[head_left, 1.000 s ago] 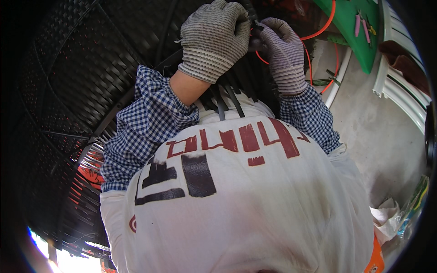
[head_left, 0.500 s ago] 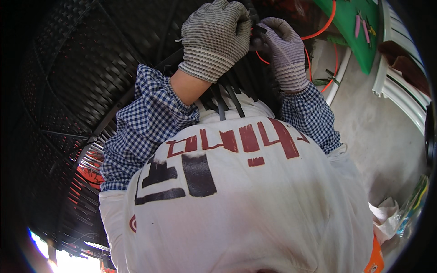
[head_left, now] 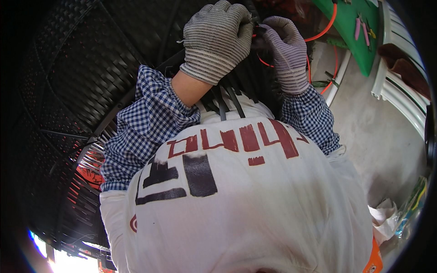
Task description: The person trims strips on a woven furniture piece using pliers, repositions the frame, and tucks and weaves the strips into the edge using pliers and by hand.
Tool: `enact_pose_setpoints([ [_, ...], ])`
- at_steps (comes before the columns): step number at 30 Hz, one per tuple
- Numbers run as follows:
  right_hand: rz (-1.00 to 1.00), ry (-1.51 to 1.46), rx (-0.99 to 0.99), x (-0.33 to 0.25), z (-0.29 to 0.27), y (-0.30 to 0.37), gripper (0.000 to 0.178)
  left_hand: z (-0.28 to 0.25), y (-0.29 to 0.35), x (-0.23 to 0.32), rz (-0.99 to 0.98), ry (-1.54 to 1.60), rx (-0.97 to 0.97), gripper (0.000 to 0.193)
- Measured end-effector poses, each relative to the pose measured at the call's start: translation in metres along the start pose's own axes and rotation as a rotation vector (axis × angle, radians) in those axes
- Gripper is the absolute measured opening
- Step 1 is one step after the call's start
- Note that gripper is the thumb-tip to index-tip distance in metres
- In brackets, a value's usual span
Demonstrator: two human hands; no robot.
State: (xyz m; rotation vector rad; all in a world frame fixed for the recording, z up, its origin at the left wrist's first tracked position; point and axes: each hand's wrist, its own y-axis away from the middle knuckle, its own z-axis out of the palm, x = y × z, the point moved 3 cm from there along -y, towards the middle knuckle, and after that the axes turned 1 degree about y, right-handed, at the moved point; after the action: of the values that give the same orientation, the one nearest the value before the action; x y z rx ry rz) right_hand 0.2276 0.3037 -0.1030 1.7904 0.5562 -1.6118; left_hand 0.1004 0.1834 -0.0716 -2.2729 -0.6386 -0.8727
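My left hand (head_left: pixel 217 45), in a grey striped glove, is closed at the top of the view, its thumb and forefinger pinched against the black woven wicker piece. What lies in that pinch is too dark to make out. Just to its right, my right hand (head_left: pixel 289 57), in a matching glove, has its fingers bent and its thumb tip against a short dark strip (head_left: pixel 260 31). The fingertips of both hands are close together. Black wicker weave (head_left: pixel 104 50) spreads left of my hands. Several loose black strips (head_left: pixel 234 101) hang below them, against my white apron.
An orange hose (head_left: pixel 325 30) curves in from the upper right. Pink-handled pliers (head_left: pixel 365 34) lie on a green surface (head_left: pixel 348 20). White ribbed pieces (head_left: pixel 403 98) and a brown cloth (head_left: pixel 395 58) are at the right. Crumpled white material (head_left: pixel 383 218) lies at lower right.
My right hand has shifted slightly up, and its thumb and fingers have changed position around the dark strip. The left hand has moved only slightly to the right.
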Motion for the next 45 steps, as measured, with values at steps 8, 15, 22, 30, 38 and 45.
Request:
enact_pose_setpoints([
  [8, -0.034, 0.044, -0.030, 0.006, -0.002, -0.006, 0.018, 0.001, 0.000, -0.001, -0.011, 0.001, -0.006, 0.010],
  [15, -0.128, 0.106, -0.030, 0.006, -0.001, -0.004, 0.018, 0.001, -0.001, 0.002, 0.005, -0.005, -0.001, 0.010],
  [22, -0.232, 0.221, 0.001, 0.005, -0.002, -0.005, 0.020, 0.001, 0.000, 0.002, -0.003, -0.007, 0.005, 0.010],
  [30, -0.238, 0.290, 0.014, 0.003, -0.004, -0.001, 0.017, -0.001, -0.002, 0.002, -0.009, 0.016, -0.008, 0.009],
  [38, -0.303, 0.454, 0.007, 0.003, 0.000, 0.000, 0.013, 0.017, 0.006, -0.013, 0.038, -0.174, -0.039, 0.022],
  [45, -0.203, 0.279, 0.020, 0.005, -0.001, 0.001, 0.012, 0.017, 0.008, -0.014, 0.082, -0.158, -0.011, 0.021],
])
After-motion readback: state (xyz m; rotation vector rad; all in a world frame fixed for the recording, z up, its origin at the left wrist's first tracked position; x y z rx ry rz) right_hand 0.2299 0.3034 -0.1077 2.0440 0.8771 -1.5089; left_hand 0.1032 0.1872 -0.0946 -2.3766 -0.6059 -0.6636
